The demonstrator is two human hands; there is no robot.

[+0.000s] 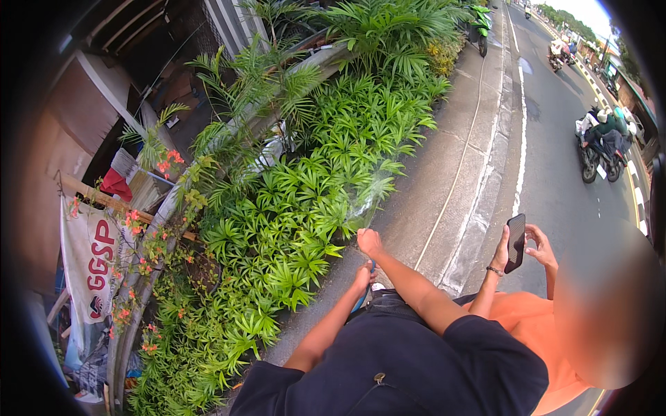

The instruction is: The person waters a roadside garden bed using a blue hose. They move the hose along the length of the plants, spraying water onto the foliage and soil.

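Observation:
My left hand (364, 274) is closed round a blue hose (360, 303) in front of my body. Just beyond it my right hand (370, 242) is also closed, at the hose's far end, which its fingers hide. From there a spray of water (365, 199) fans out over low green leafy plants (305, 201) in the roadside bed. A short piece of the hose shows between my two hands.
On my right a person in an orange shirt (524, 313) holds up a black phone (515, 243). Motorcycles (603, 149) travel on the road beyond the paved edge (433, 194). A concrete rail (163, 215), a hanging banner (97, 263) and orange flowers border the bed at left.

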